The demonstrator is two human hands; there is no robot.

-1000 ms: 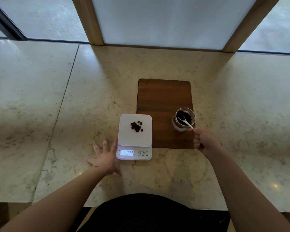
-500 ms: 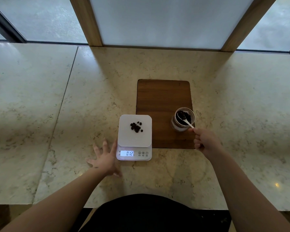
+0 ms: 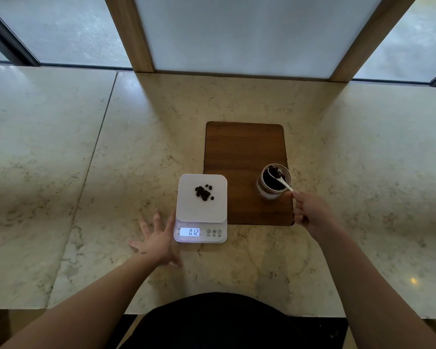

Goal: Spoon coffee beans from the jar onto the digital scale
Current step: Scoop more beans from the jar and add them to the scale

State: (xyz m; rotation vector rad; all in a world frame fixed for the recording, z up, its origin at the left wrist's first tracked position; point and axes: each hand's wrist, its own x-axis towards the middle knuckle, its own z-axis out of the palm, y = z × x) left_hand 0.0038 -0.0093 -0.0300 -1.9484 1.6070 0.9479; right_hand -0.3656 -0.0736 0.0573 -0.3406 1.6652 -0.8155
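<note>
Near the tabletop's (image 3: 262, 268) front edge, the left hand (image 3: 156, 241) lay flat with fingers spread, likely steadying the smooth white scale (image 3: 201, 209). A small heap of beans (image 3: 204, 192) sat on it. Farther back, the right hand (image 3: 310, 212) pinched a white spoon (image 3: 278, 178), loaded, inside the round glass jar (image 3: 273, 183) on the wooden board (image 3: 244, 152).

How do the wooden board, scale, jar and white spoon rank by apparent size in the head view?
1. Wooden board
2. Scale
3. Jar
4. White spoon, held by the right hand
</note>
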